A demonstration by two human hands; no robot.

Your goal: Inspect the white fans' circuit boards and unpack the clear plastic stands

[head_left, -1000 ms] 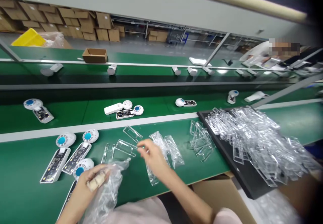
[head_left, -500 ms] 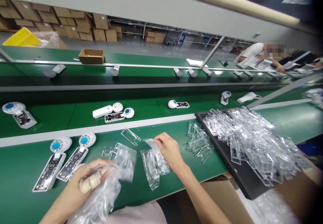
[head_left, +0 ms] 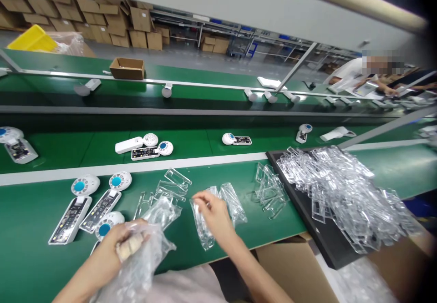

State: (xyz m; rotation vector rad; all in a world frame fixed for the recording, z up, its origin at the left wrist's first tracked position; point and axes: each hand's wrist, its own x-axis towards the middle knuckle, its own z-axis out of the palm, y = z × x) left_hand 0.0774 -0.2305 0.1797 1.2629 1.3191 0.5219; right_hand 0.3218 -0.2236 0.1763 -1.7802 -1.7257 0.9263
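My left hand [head_left: 114, 253], with beige wraps on its fingers, is closed around a crumpled clear plastic bag [head_left: 141, 257] at the front of the bench. My right hand [head_left: 216, 216] has its fingers curled together over a clear bagged piece [head_left: 204, 230]; whether they grip its film I cannot make out. Just right of that hand lies another clear bagged piece [head_left: 234, 203]. Loose clear plastic frames [head_left: 175, 180] lie beyond the left hand's bag. White handheld devices with round blue-centred heads and exposed circuit boards [head_left: 70, 221] lie left of my left hand, one partly hidden by it.
A black tray [head_left: 317, 234] heaped with clear plastic frames [head_left: 341, 189] stands at the right, beside a smaller pile [head_left: 269, 191]. Several devices [head_left: 145, 153] lie on the green belt [head_left: 191, 146] behind the bench. An open cardboard box [head_left: 283, 266] is below the front edge.
My right hand has let go of one bagged piece, now farther right, and moved left and down over the other. Devices on the belt have shifted left. The view has tilted slightly.
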